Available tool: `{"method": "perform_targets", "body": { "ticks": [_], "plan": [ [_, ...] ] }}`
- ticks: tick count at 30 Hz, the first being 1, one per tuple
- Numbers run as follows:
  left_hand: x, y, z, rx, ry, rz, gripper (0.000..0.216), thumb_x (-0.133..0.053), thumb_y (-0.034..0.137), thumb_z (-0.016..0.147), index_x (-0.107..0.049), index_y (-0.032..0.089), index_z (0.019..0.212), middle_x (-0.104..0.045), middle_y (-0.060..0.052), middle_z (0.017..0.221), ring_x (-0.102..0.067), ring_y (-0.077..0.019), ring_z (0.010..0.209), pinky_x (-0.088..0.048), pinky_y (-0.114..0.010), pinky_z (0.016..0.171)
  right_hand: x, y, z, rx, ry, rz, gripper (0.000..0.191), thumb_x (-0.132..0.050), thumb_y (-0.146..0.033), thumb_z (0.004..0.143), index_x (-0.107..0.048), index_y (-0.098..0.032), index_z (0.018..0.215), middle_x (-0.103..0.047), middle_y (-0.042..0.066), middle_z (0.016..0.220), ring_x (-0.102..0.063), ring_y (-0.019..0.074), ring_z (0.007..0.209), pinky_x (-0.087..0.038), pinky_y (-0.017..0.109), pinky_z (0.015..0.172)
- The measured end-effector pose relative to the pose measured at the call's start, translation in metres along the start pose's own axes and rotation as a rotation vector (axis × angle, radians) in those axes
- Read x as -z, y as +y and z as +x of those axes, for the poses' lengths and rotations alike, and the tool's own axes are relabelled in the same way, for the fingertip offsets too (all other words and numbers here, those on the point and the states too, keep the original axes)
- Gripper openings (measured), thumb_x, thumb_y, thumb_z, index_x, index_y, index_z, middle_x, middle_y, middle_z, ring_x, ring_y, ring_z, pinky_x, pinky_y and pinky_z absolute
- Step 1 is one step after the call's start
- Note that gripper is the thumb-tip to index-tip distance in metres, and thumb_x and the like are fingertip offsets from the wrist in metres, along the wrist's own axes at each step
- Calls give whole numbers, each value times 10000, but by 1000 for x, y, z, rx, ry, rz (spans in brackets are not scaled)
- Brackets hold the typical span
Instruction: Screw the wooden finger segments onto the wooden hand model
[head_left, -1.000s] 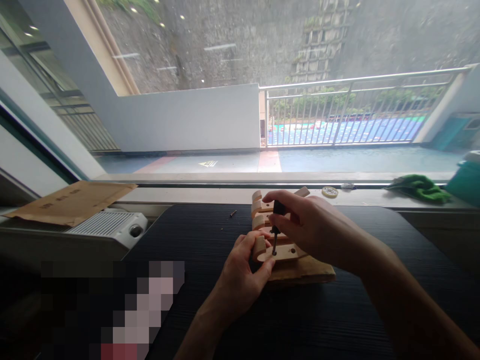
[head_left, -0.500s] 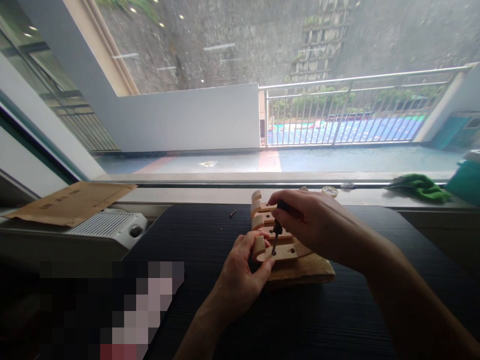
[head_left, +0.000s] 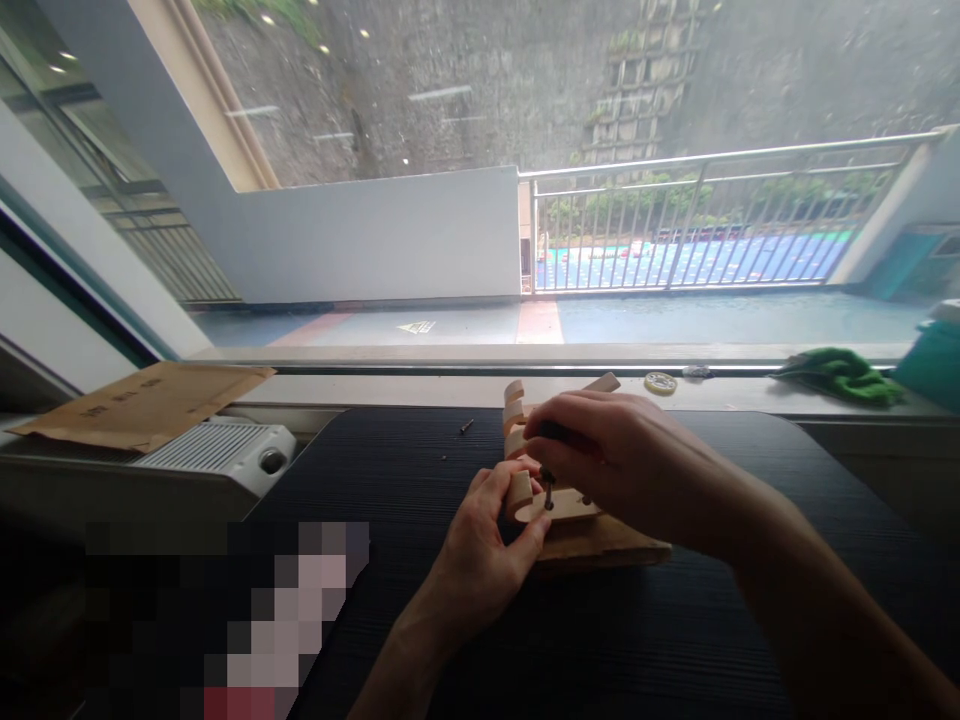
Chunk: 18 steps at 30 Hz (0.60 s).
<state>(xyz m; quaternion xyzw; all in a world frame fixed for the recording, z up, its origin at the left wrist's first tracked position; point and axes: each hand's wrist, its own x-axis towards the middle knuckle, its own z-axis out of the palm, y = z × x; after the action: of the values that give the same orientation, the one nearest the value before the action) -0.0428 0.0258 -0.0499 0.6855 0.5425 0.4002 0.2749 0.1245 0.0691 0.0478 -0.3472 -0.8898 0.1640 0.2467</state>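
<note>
My right hand [head_left: 600, 450] is closed round the dark handle of a screwdriver [head_left: 549, 486], whose shaft points down into a hole near the left end of a pale wooden hook piece [head_left: 559, 507]. My left hand [head_left: 495, 520] grips the curled end of that same piece, thumb along its near edge and fingers round the far side. Underneath lies a wooden board [head_left: 622, 545] on the dark table. More curled hook ends [head_left: 514, 412] line up behind; my right hand hides most of their length. A loose screw [head_left: 466, 426] lies left of the board.
The black table [head_left: 390, 500] meets a window sill holding a roll of tape [head_left: 660, 383] and a green cloth [head_left: 840, 377]. At the left, a cardboard sheet [head_left: 150, 400] rests over a white radiator [head_left: 217, 450]. A teal container [head_left: 930, 360] stands at the right.
My right hand has turned and shifted slightly left and down over the screwdriver, now covering more of its handle and the hook pieces. My left hand keeps its place.
</note>
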Motion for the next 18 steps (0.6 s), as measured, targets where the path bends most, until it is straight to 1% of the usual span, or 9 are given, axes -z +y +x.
{"method": "perform_targets", "body": {
  "ticks": [3,6,10,12,14,16,18],
  "plan": [
    [0,-1,-1,-15,-4,-2,291,-588,197,812,-526,235,1094,-606,-23,1045,-573,-176,961,-445,-300,872,-1,4,3,-28,30,-14,194,-477,-350,896,-586,-211,817,-590,-34,689,-455,102,613,-279,247,556],
    [-1,-2,-1,-30,13,-15,318,-600,192,805,-512,239,1107,-602,-23,1047,-576,-173,964,-435,-299,884,-4,7,5,-39,70,-48,234,-463,-363,899,-532,-201,746,-530,-45,606,-403,91,554,-251,244,525],
    [0,0,0,-26,8,-13,333,-599,185,799,-514,237,1117,-604,-21,1026,-574,-176,946,-445,-295,858,-9,5,6,-68,122,-104,272,-452,-390,897,-501,-196,713,-481,-47,556,-380,87,520,-239,247,518],
    [0,1,0,-26,4,7,317,-589,178,802,-522,234,1107,-602,-19,1019,-566,-175,938,-447,-293,842,-9,2,5,-73,133,-132,237,-452,-372,897,-533,-201,754,-494,-47,563,-393,89,521,-240,249,523],
    [0,1,0,-29,4,22,310,-585,172,802,-523,234,1100,-597,-18,1021,-560,-174,934,-447,-293,835,-8,0,4,-58,116,-134,197,-439,-335,908,-576,-214,836,-526,-47,581,-418,92,528,-242,250,527],
    [0,1,0,-28,4,23,308,-584,175,803,-520,234,1099,-593,-18,1018,-560,-172,925,-450,-294,829,-5,-1,1,-15,81,-116,181,-441,-310,911,-603,-229,918,-570,-43,624,-451,94,549,-249,251,534],
    [0,0,0,-20,6,20,310,-581,187,810,-516,236,1109,-593,-17,1012,-565,-170,913,-456,-295,824,-2,-2,0,36,46,-110,173,-462,-294,902,-617,-242,957,-606,-36,683,-480,97,580,-261,251,548]
  ]
}}
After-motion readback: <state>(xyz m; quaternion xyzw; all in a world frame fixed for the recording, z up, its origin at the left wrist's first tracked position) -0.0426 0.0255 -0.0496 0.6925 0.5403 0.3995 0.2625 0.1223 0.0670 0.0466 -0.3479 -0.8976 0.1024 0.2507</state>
